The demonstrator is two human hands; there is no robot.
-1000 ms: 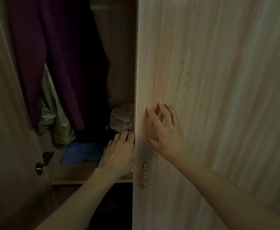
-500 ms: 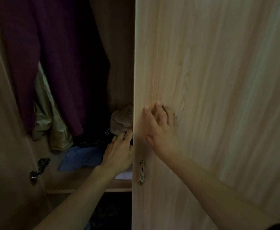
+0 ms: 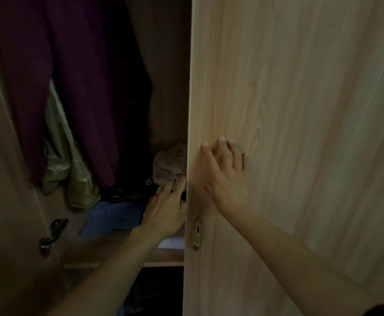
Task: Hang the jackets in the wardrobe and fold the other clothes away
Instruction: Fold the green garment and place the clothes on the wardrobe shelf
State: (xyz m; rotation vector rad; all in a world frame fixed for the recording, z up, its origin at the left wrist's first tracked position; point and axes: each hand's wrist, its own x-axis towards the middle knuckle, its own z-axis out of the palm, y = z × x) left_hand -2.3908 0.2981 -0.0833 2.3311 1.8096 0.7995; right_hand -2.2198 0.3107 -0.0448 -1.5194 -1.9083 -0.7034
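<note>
The right hand [image 3: 226,179] lies flat against the outer face of the light wood wardrobe door [image 3: 300,133], fingers straight and spread, gripping nothing. The left hand [image 3: 166,208] reaches onto the wardrobe shelf [image 3: 84,252] at the door's edge; its fingertips touch a crumpled brown garment [image 3: 170,165], but a firm grip cannot be confirmed. A dark purple jacket [image 3: 72,87] hangs above, its top cut off. A blue garment [image 3: 113,216] lies on the shelf. The interior is dim; the far right is hidden behind the door.
</note>
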